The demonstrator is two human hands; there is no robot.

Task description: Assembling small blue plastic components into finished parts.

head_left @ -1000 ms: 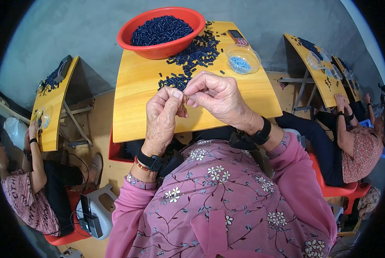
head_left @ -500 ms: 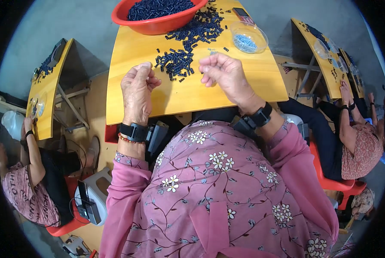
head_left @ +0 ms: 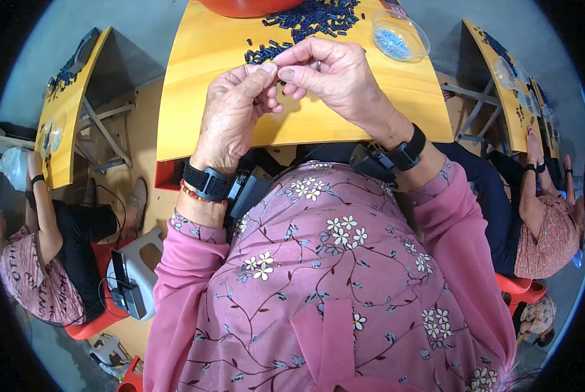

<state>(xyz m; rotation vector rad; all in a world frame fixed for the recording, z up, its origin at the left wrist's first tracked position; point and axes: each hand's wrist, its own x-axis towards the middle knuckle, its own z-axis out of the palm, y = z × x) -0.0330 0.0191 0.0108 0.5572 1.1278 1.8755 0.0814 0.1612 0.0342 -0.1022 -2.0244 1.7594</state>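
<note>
My left hand [head_left: 234, 108] and my right hand [head_left: 345, 73] meet above the table, thumbs and forefingers pinched together tip to tip. Whatever sits between the fingertips is too small and covered to make out. Just beyond them lies a small heap of short dark tube-shaped pieces [head_left: 264, 52], partly hidden by my fingers. A larger spread of the same dark pieces [head_left: 325, 19] reaches toward the far edge. To the right of that, a clear round dish [head_left: 423, 51] contains many tiny pale blue pieces [head_left: 390, 44].
A red basin [head_left: 247, 8] stands at the far side of the yellow table [head_left: 191, 98], cut off by the picture's top. Other people work at similar tables: one at the left table [head_left: 77, 124], others at the right table [head_left: 501, 98]. A grey-white stool [head_left: 142, 261] stands at my left.
My hands, apart before, have come together fingertip to fingertip. The view has shifted, so the basin, the heaps and the dish appear higher in the picture.
</note>
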